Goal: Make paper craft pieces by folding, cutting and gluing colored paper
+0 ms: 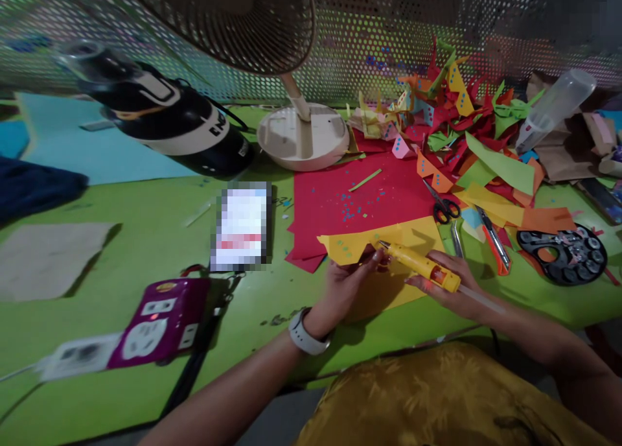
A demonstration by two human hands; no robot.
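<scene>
My left hand [343, 287], with a pale watch strap at the wrist, pinches a yellow paper cutout [346, 246] bearing small bluish-green dots. My right hand [454, 281] is closed around a yellow hot glue gun [418, 263]. A translucent glue stick [481, 299] juts from its rear end. The gun's nozzle points left, right at the cutout's edge; whether it touches the paper I cannot tell. Under both hands lies a yellow paper sheet [420, 233], partly over a red sheet [369, 193] sprinkled with tiny blue bits.
Black scissors [446, 209], an orange-red cutter [494, 242] and a black palette-shaped case [561, 255] lie to the right. Colourful paper cutouts [437, 115] pile up behind. A fan [304, 135], black bottle [179, 122], phone [241, 229] and purple power strip [162, 319] stand leftward.
</scene>
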